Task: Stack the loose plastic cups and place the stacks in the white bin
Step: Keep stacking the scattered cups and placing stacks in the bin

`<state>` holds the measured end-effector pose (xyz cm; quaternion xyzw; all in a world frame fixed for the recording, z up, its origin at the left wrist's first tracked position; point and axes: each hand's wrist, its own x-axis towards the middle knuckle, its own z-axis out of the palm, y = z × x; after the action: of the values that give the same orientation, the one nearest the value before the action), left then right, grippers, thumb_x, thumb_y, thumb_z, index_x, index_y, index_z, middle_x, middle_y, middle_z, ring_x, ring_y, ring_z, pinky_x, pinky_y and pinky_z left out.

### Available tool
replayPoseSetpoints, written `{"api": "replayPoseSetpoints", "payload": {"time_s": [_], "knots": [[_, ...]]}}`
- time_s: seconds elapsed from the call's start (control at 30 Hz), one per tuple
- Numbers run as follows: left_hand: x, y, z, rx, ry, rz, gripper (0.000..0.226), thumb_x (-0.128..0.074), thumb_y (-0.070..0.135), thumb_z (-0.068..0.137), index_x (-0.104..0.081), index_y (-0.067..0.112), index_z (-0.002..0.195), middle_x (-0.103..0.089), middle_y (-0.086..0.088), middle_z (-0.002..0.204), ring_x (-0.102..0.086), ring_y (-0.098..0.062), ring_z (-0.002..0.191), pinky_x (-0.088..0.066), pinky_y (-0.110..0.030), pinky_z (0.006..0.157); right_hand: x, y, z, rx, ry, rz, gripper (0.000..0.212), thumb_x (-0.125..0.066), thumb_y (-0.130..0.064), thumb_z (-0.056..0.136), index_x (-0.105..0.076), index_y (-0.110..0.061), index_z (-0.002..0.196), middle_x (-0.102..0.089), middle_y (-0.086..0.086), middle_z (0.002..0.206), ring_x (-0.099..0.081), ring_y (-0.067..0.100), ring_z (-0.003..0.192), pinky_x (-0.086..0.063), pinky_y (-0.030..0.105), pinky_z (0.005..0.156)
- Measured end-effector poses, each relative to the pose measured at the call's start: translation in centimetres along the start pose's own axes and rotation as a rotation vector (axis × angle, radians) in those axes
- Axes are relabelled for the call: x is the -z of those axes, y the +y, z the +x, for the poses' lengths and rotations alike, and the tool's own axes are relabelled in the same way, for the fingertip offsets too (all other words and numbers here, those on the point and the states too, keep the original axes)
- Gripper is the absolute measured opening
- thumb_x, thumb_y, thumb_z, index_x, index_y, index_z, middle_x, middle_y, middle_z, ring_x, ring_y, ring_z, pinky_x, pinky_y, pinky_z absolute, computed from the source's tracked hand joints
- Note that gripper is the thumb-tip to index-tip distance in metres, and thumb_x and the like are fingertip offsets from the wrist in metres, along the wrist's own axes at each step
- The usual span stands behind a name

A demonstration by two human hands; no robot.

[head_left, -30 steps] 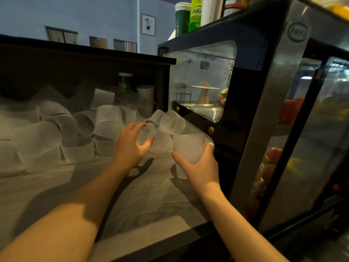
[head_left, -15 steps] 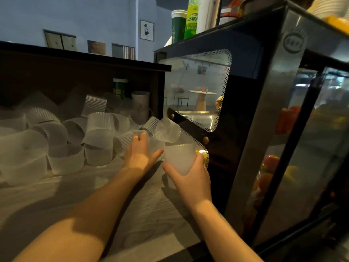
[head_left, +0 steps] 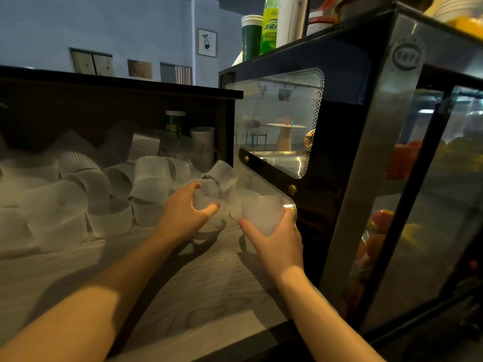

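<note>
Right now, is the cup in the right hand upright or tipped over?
Upright. The right hand grips the frosted cup from below, with its wide rim facing up and its narrower base down in the palm.

Café counter, glass display fridge (head_left: 407,194), disposable cups (head_left: 149,184)

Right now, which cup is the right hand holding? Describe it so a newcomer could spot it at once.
Find the black glass-fronted display case on the right of the wooden counter. At its lower front corner, the right hand holds a frosted plastic cup upright off the counter. Unlike the jumbled cups piled to the left, it sits in a grip, nearest the case.
</note>
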<state>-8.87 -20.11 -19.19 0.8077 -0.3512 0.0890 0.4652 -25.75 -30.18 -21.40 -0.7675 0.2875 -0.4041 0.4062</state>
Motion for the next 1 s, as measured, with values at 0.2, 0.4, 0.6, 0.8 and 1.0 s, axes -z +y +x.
{"api": "replayPoseSetpoints", "payload": {"time_s": [0.2,0.4,0.6,0.8,1.0], "knots": [[1.3,-0.4,-0.9,0.069,0.023,-0.174,0.061,-0.069,0.042,0.087,-0.045,0.024,0.141,-0.048,-0.002,0.136,-0.047,-0.014,0.111,-0.048,-0.033,0.089,0.0,0.0,-0.1,-0.016,0.009,-0.021,0.085,-0.075,-0.060,0.070,-0.032,-0.023,0.133,-0.046,-0.003,0.123,-0.052,0.020,0.108,-0.053,0.042,0.086],[2.1,1.2,-1.1,0.043,0.043,-0.468,0.053,-0.065,0.048,0.086,-0.053,0.026,0.132,-0.052,-0.002,0.127,-0.055,-0.020,0.109,-0.047,-0.025,0.073,0.2,0.2,-0.3,-0.012,-0.043,-0.051,0.084,-0.074,-0.061,0.069,-0.031,-0.025,0.132,-0.046,-0.003,0.123,-0.052,0.020,0.108,-0.053,0.046,0.087],[2.5,2.2,-1.5,-0.043,0.000,-0.617,0.074,-0.059,0.071,0.065,-0.057,0.031,0.127,-0.058,-0.006,0.123,-0.060,-0.020,0.107,-0.056,-0.036,0.086,0.0,-0.3,-0.6,0.079,-0.129,-0.127,0.087,-0.075,-0.057,0.071,-0.027,-0.028,0.138,-0.041,-0.007,0.123,-0.048,0.018,0.111,-0.050,0.043,0.089],[1.5,3.3,-2.5,-0.196,-0.163,-0.434,0.080,-0.060,0.070,0.079,-0.042,0.031,0.145,-0.052,0.003,0.135,-0.055,-0.001,0.111,-0.051,-0.019,0.087,-0.2,-0.9,-1.1,0.159,-0.176,-0.153,0.086,-0.078,-0.050,0.073,-0.026,-0.029,0.137,-0.038,-0.010,0.119,-0.046,0.012,0.109,-0.052,0.034,0.084],[1.3,4.0,-2.9,-0.306,-0.188,-0.289,0.074,-0.048,0.064,0.081,-0.033,0.035,0.148,-0.046,0.013,0.136,-0.052,0.004,0.108,-0.045,-0.013,0.078,-0.1,-0.9,-1.0,0.139,-0.155,-0.053,0.087,-0.079,-0.049,0.071,-0.028,-0.029,0.139,-0.044,-0.008,0.123,-0.049,0.013,0.110,-0.054,0.036,0.084]]}}
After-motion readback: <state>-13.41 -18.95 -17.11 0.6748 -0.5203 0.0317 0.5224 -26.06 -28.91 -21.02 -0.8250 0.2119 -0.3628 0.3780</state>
